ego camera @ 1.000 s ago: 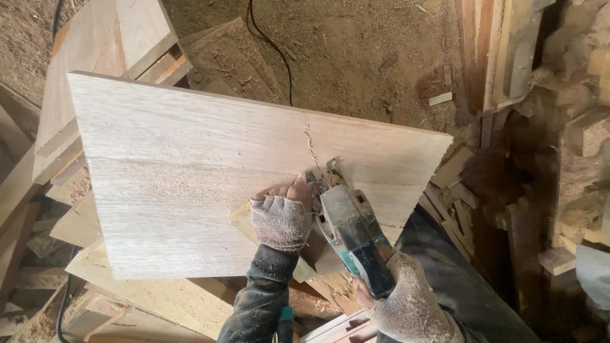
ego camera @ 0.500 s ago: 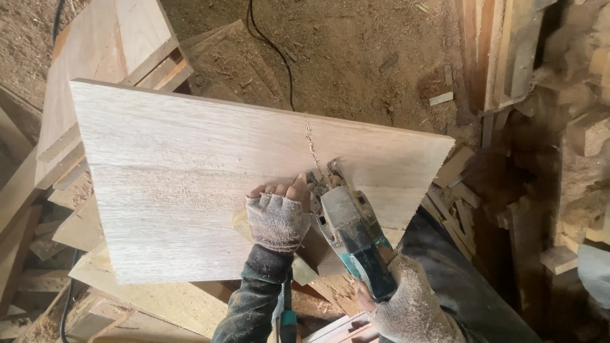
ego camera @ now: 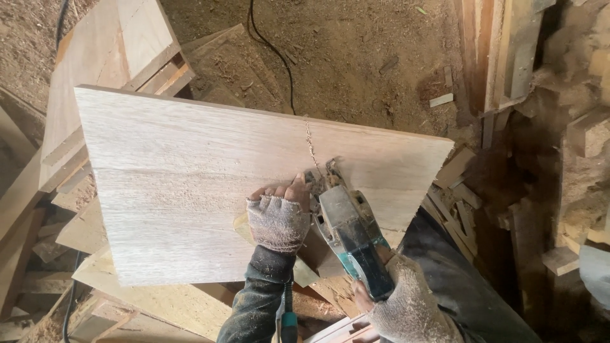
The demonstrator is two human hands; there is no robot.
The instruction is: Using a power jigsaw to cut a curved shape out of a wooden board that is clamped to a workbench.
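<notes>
- Head view: a wide, pale wooden board [ego camera: 210,184] lay tilted across a stack of other planks [ego camera: 108,57], with its far edge running from upper left down to the right.
- The left hand [ego camera: 277,219], in a dusty fingerless knit glove, rested palm-down on the board near its lower right part, fingers flat and close together, pressing the surface rather than pinching anything.
- Just beside that hand, touching the board, sat a grey and teal handheld power saw [ego camera: 346,232], its front end pointing up the board toward a thin cut line [ego camera: 310,143] that ran from the far edge down to the tool.
- The right hand [ego camera: 406,305], also gloved, was wrapped around the rear handle of the saw at the bottom of the view, fingers closed on it.
- Sawdust covered the board around the 2 hands.
- A black cable [ego camera: 273,44] trailed over the sawdust-covered floor [ego camera: 368,57] beyond the board.
- Offcuts and wood scraps [ego camera: 457,190] were piled to the right, near upright timber pieces [ego camera: 502,57].
</notes>
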